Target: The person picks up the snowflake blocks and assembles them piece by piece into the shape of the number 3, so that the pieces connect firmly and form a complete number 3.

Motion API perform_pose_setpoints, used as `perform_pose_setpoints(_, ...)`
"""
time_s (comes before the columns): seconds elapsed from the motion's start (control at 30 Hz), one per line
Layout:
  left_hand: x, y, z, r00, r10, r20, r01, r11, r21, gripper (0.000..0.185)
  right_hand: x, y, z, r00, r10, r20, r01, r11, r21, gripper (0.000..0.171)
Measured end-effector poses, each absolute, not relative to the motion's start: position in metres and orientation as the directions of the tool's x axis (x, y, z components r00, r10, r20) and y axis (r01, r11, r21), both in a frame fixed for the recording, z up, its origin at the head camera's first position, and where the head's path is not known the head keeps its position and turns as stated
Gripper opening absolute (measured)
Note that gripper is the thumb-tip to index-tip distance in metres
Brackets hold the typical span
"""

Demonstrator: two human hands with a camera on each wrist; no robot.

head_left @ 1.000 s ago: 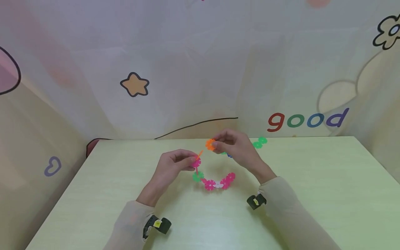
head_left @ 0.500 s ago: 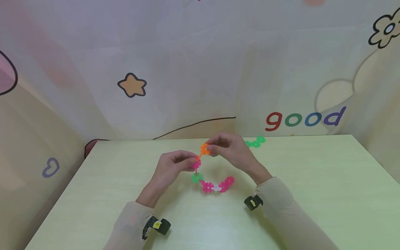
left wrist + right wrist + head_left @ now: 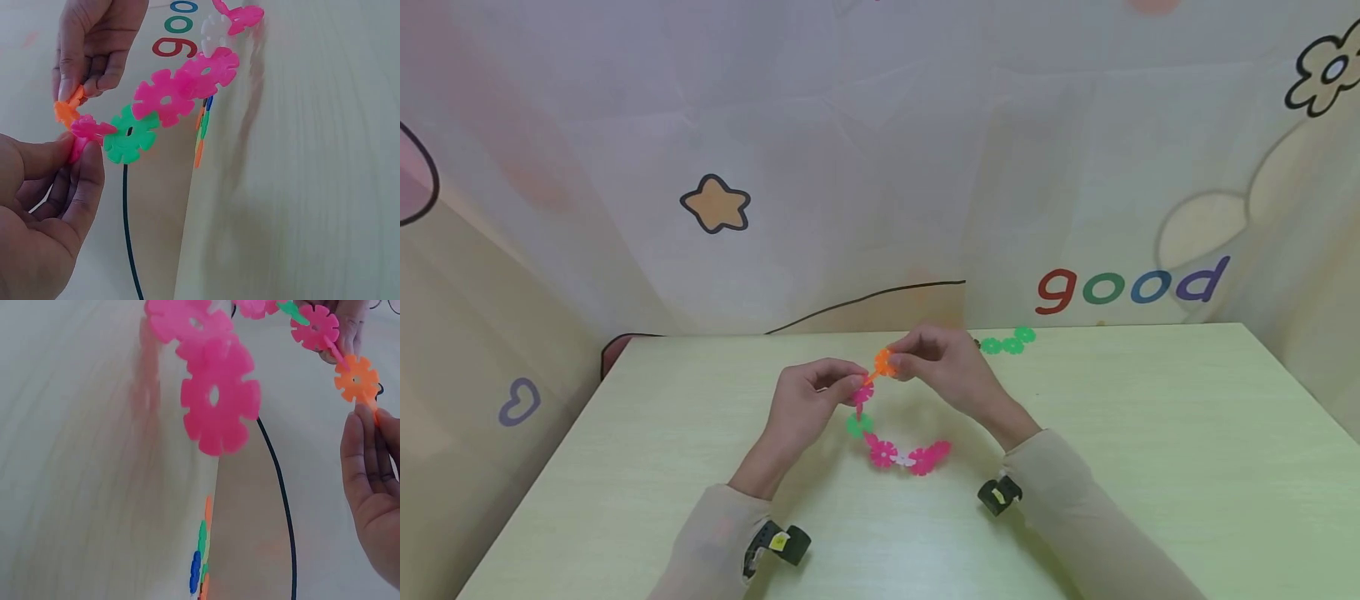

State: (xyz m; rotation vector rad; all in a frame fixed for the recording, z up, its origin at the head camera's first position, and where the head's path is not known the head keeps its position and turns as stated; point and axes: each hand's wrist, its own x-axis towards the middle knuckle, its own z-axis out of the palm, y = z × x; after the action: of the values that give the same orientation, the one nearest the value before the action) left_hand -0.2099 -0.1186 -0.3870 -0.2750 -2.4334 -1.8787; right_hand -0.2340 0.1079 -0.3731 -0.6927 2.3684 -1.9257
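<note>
A curved chain of slotted plastic snowflake discs hangs from my left hand, whose thumb and fingers pinch a pink disc near its upper end. Below that come a green disc, then pink discs, a white disc and more pink at the loose right end. An orange disc sits on the chain beside the pinched pink one. My right hand pinches another orange disc at its edge, and the two orange discs meet. The chain's lower part hangs over the table.
Green discs lie near the table's far edge, just right of my right hand. Blue, green and orange discs show there in the right wrist view. A printed cloth backdrop rises behind the pale table.
My right hand has moved left and down, bringing its orange disc against the orange one on the chain. The chain has shifted slightly left and its loose end lower.
</note>
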Motion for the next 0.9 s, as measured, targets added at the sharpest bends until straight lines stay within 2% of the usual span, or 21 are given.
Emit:
perform_pose_setpoints(0.33,-0.2105,-0.1178,-0.3902,-0.986,0.087,0.139,0.156,0.239,0.958,0.011,-0.2314,0.1042,-0.3781,-0.899,-0.319,0.299,-0.359,0.149,-0.921,0.012)
perform_pose_setpoints(0.6,-0.2111,-0.1198,-0.3953,-0.979,0.173,0.106,0.130,0.133,0.983,0.017,-0.2310,0.1082,-0.3763,-0.889,-0.365,0.278,-0.351,0.151,-0.924,0.029)
perform_pose_setpoints(0.9,-0.2095,-0.1170,-0.3907,-0.977,0.175,0.121,0.143,0.120,0.982,0.020,-0.2295,0.1063,-0.3704,-0.893,-0.369,0.257,-0.321,0.121,-0.939,0.016)
